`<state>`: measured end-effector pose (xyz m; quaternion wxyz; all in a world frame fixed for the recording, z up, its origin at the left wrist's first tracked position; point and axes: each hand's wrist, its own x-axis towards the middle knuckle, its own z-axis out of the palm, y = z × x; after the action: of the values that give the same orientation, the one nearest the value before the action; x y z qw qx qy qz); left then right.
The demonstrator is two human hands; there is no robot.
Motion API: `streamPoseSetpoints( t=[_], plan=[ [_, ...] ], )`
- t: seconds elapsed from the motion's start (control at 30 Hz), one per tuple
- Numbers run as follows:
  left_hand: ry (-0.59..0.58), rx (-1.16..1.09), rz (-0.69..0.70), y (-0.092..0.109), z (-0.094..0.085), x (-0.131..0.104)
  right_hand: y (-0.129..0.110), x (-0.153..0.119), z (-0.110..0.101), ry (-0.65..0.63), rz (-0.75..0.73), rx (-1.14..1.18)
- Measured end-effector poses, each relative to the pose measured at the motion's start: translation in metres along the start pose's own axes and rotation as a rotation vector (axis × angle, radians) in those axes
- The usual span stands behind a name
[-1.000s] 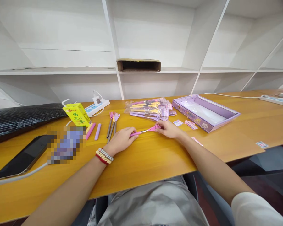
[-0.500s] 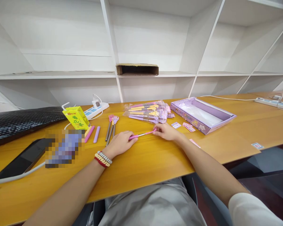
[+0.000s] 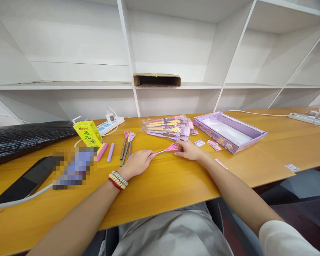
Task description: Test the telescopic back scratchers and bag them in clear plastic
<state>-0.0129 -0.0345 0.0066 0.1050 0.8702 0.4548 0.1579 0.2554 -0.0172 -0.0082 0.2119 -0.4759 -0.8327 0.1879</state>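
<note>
A pink hand-shaped scratcher (image 3: 171,147) with a metal rod lies across between my hands, low over the table. My left hand (image 3: 140,161) is closed on its pink handle end. My right hand (image 3: 187,150) pinches the tips of its pink claw. Left of my left hand lie metal rods with pink and purple claws (image 3: 131,135), and beyond them a purple handle (image 3: 110,152) and a pink handle (image 3: 102,152). Behind my hands is a pile of scratchers in clear bags (image 3: 168,127). Small printed cards (image 3: 214,145) lie right of it.
A purple open box (image 3: 229,131) stands at the right rear. To the left are a yellow drink carton (image 3: 88,133), a power strip (image 3: 110,125), a black phone (image 3: 29,179) and a blurred blue item (image 3: 77,167). White shelves with a cardboard box (image 3: 157,80) rise behind.
The pink scratcher has turned so its claw's spread fingers now show. My left hand covers more of the handle. The view has shifted slightly.
</note>
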Motion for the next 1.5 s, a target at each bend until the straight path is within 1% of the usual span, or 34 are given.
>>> streamPoseSetpoints(
  t=[0.2, 0.33, 0.57, 0.73, 0.9, 1.03, 1.23, 1.3, 1.4, 1.5],
  plan=[
    [-0.049, -0.046, 0.021, -0.001, 0.000, 0.001, -0.007, -0.001, -0.002, -0.024, 0.013, -0.136],
    [-0.066, -0.021, 0.044, -0.002, -0.001, 0.001, -0.007, 0.002, 0.002, -0.046, 0.022, -0.198],
    [-0.083, 0.024, 0.077, -0.002, -0.002, 0.000, -0.008, 0.004, 0.003, -0.049, 0.015, -0.218],
    [-0.088, 0.096, 0.038, -0.001, 0.000, -0.001, -0.011, 0.004, 0.000, -0.061, 0.018, -0.209],
    [-0.101, 0.160, 0.031, -0.002, 0.004, 0.000, -0.008, 0.005, 0.001, -0.042, 0.003, -0.226],
    [-0.100, 0.169, 0.037, -0.003, 0.005, 0.001, -0.003, 0.007, 0.001, -0.037, -0.026, -0.252],
    [-0.085, 0.135, 0.050, -0.004, 0.006, 0.001, -0.003, 0.004, -0.002, -0.026, -0.058, -0.208],
    [-0.044, 0.086, 0.053, -0.004, 0.005, 0.002, -0.005, 0.002, -0.003, -0.033, -0.057, -0.181],
    [0.047, 0.041, 0.042, -0.003, 0.004, 0.002, -0.007, 0.001, -0.005, -0.049, -0.023, -0.133],
    [0.076, 0.060, 0.033, -0.001, 0.001, 0.002, -0.009, 0.000, -0.006, -0.046, 0.035, -0.087]
  ],
)
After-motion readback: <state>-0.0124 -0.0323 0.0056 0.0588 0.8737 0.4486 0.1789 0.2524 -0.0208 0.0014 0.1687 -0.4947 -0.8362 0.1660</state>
